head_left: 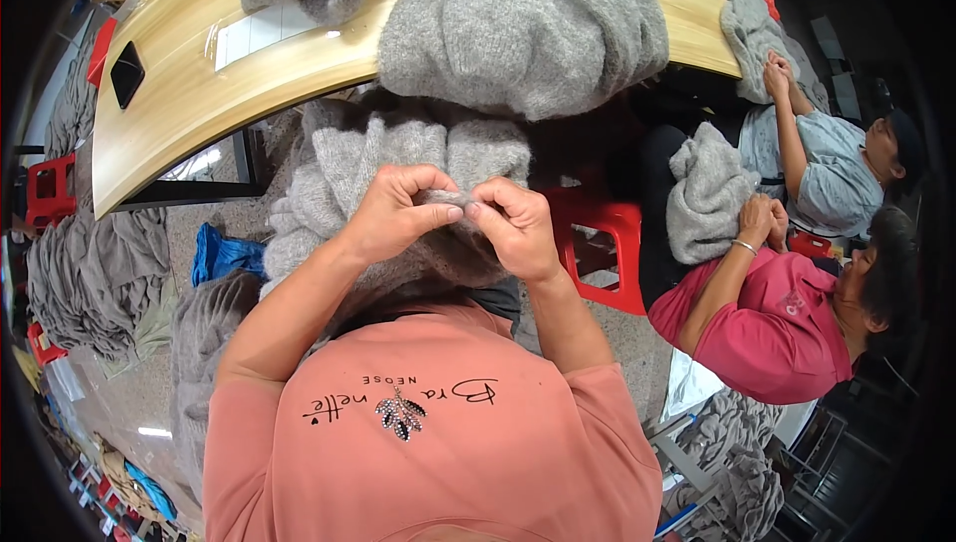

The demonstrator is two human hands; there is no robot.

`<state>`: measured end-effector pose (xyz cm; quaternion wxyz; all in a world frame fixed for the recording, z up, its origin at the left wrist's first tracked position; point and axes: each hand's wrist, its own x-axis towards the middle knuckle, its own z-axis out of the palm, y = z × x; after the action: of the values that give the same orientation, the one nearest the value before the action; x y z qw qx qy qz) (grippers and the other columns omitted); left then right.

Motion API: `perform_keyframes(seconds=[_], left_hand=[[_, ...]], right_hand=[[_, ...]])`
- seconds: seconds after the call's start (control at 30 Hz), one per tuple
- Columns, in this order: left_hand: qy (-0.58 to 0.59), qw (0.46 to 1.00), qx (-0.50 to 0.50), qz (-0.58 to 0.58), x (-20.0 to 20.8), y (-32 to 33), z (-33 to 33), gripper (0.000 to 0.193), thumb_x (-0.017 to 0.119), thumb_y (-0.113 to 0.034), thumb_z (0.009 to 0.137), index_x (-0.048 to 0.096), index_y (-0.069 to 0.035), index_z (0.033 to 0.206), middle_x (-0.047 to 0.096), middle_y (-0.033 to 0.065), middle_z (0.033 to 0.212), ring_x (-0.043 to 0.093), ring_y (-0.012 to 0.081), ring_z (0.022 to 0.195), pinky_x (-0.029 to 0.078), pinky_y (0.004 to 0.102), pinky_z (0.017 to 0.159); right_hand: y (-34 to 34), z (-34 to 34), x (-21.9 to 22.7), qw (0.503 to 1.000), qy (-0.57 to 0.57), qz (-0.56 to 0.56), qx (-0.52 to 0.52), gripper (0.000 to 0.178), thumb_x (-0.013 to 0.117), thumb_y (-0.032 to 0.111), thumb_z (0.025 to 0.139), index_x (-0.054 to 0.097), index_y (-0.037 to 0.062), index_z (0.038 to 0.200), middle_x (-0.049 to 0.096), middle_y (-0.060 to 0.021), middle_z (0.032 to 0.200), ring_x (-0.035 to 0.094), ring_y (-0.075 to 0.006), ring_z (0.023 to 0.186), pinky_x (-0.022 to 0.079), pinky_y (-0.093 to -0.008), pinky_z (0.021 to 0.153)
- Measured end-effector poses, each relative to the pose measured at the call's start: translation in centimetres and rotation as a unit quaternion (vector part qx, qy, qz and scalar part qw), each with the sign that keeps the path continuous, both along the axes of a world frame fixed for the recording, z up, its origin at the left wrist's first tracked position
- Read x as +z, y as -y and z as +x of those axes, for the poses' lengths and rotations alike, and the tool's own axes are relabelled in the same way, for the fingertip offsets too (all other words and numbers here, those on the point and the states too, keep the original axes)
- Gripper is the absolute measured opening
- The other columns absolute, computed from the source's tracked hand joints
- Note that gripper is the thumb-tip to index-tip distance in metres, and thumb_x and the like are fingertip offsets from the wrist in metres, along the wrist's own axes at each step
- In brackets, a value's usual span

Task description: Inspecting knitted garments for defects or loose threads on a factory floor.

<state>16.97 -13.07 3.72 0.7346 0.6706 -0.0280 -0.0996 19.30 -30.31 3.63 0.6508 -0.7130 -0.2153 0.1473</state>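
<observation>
A fuzzy grey knitted garment (339, 159) lies bunched over my lap, below the table's front edge. My left hand (398, 212) pinches a small fold of it between thumb and forefinger. Close beside it, my right hand (518, 230) grips the same fold, so the thumbs almost meet. The other fingers of both hands are curled in. Whether anything small, such as a needle, is between the fingertips cannot be made out.
A wooden table (179, 74) carries a heap of grey knitwear (518, 34) and a black phone (126, 74). To my right stands a red stool (607, 243), beside two seated people handling grey knits. More knitwear (95, 273) is piled at left near a blue cloth (221, 253).
</observation>
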Motion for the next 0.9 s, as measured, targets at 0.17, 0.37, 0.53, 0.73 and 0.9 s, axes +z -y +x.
perform_keyframes(seconds=[0.17, 0.37, 0.53, 0.73, 0.9], left_hand=[[-0.071, 0.995, -0.028, -0.059, -0.5, 0.6, -0.4, 0.006, 0.065, -0.003, 0.071, 0.059, -0.001, 0.072, 0.054, -0.0038, 0.062, 0.044, 0.0015, 0.057, 0.034, 0.0182, 0.047], [-0.140, 0.980, -0.008, -0.139, -0.4, 1.2, -0.6, 0.006, 0.063, 0.000, 0.069, 0.057, -0.001, 0.067, 0.053, -0.0026, 0.062, 0.044, 0.0021, 0.056, 0.035, 0.0188, 0.048], [-0.084, 0.996, 0.016, -0.030, -0.4, 0.9, -1.0, 0.005, 0.063, 0.000, 0.068, 0.058, -0.001, 0.067, 0.054, -0.0023, 0.061, 0.046, 0.0030, 0.056, 0.036, 0.0193, 0.048], [-0.153, 0.980, 0.000, -0.125, -1.1, 1.1, -0.7, 0.005, 0.063, -0.001, 0.069, 0.059, -0.003, 0.067, 0.056, -0.0017, 0.062, 0.048, 0.0039, 0.054, 0.038, 0.0188, 0.050], [-0.158, 0.960, 0.117, -0.201, 0.7, 1.1, 0.6, 0.005, 0.062, -0.002, 0.073, 0.059, -0.001, 0.069, 0.060, 0.0023, 0.067, 0.052, 0.0051, 0.058, 0.041, 0.0193, 0.053]], right_hand=[[-0.7, -0.3, -0.2, 0.998, 0.060, -0.009, -0.021, 0.003, 0.054, -0.003, 0.076, 0.053, -0.0009, 0.075, 0.050, -0.0010, 0.064, 0.042, -0.0053, 0.056, 0.035, -0.0200, 0.049], [-0.6, -0.6, -0.2, 0.997, -0.015, 0.012, -0.073, 0.003, 0.054, -0.003, 0.075, 0.053, -0.0006, 0.074, 0.049, -0.0033, 0.061, 0.043, -0.0082, 0.052, 0.035, -0.0212, 0.048], [0.0, 0.2, 0.3, 0.989, 0.136, -0.056, 0.034, 0.007, 0.058, -0.003, 0.068, 0.052, -0.0016, 0.071, 0.048, -0.0068, 0.060, 0.045, -0.0140, 0.053, 0.036, -0.0262, 0.048], [-0.2, -0.5, -0.2, 0.945, 0.281, -0.109, -0.127, 0.009, 0.057, -0.004, 0.069, 0.052, 0.0003, 0.075, 0.050, -0.0084, 0.066, 0.048, -0.0184, 0.057, 0.039, -0.0284, 0.052], [3.4, -3.7, 0.0, 0.909, 0.305, -0.172, -0.226, 0.013, 0.063, -0.003, 0.067, 0.052, 0.0026, 0.070, 0.048, -0.0039, 0.058, 0.042, -0.0114, 0.046, 0.035, -0.0223, 0.042]])
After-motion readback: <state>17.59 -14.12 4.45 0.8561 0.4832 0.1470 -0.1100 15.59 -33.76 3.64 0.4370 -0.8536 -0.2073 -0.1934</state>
